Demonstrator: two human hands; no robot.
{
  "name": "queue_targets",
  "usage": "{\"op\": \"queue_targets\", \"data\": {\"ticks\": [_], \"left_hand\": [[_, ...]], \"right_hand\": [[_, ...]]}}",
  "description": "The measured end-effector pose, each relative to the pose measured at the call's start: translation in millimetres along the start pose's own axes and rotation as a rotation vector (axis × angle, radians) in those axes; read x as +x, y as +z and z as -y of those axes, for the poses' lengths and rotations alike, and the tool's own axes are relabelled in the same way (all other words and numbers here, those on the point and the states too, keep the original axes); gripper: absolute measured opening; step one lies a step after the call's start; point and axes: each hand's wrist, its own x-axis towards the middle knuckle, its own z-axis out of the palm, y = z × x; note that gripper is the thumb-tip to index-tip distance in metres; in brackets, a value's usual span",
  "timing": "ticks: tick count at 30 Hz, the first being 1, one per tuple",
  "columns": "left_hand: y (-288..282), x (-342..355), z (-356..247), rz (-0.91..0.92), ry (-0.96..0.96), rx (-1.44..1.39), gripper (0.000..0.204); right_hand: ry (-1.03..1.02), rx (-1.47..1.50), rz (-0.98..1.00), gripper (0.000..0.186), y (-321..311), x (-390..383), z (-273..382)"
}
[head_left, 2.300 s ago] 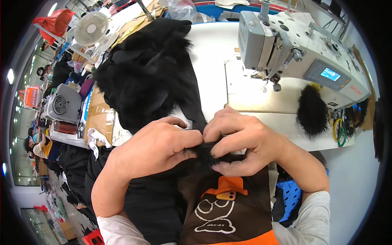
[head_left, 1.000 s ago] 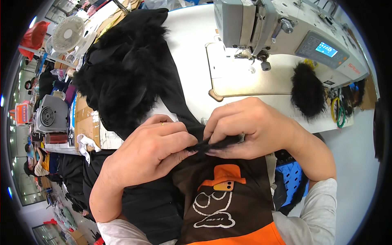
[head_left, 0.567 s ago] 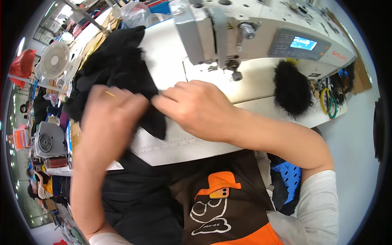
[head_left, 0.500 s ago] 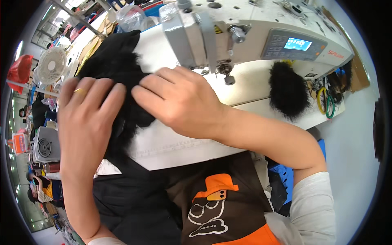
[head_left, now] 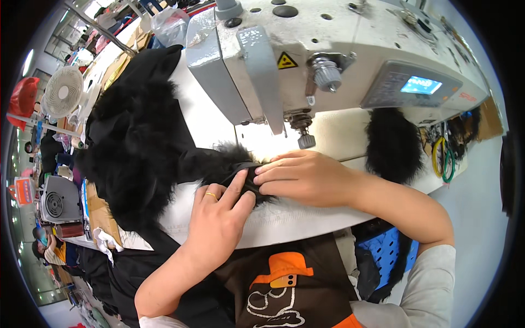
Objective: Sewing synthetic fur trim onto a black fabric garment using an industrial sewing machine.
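A black garment with shaggy fur panels (head_left: 134, 150) spreads over the left of the sewing table, and a narrow furry part of it (head_left: 219, 164) runs right to my hands. With its fingers bent down on that edge, my left hand (head_left: 221, 216) grips the fabric and wears a ring. My right hand (head_left: 309, 177) pinches the same edge from the other side, fingers pressed together. Between the fingertips a smooth dark strip (head_left: 246, 165) shows. Both hands are just in front of the sewing machine (head_left: 328, 44), near its presser foot area, which is partly hidden.
A separate black fur piece (head_left: 394, 145) lies under the machine's arm at right. Beyond it are yellow- and green-handled scissors (head_left: 445, 161). A white fan (head_left: 64, 92) and a grey boxy device (head_left: 54, 199) stand at left. A blue perforated crate (head_left: 380, 254) is below the table.
Both hands have moved right and now meet on the furry edge in front of the machine. The garment's bulk lies uncovered at left. The view has come nearer to the machine.
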Motion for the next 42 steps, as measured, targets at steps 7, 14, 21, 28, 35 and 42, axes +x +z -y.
{"op": "queue_targets", "data": {"ticks": [7, 14, 21, 28, 35, 42], "left_hand": [[0, 50, 26, 0.007, 0.006, -0.172, 0.021], [31, 93, 71, -0.307, 0.316, 0.113, 0.009], [30, 82, 57, -0.280, 0.373, 0.286, 0.012], [34, 77, 39, -0.242, 0.350, 0.428, 0.009], [34, 78, 36, -0.233, 0.315, 0.483, 0.010], [43, 79, 42, -0.347, 0.312, 0.390, 0.016]], "right_hand": [[0.173, -0.132, 0.137, 0.018, -35, 2, -13], [0.378, -0.156, -0.126, 0.008, -23, 1, -20], [0.303, -0.069, -0.230, 0.008, -26, 13, -17], [0.279, -0.457, -0.143, 0.006, -20, 1, -13], [0.387, -0.540, -0.095, 0.007, -14, 3, -6], [0.259, -0.766, 0.105, 0.007, -18, -3, -11]]}}
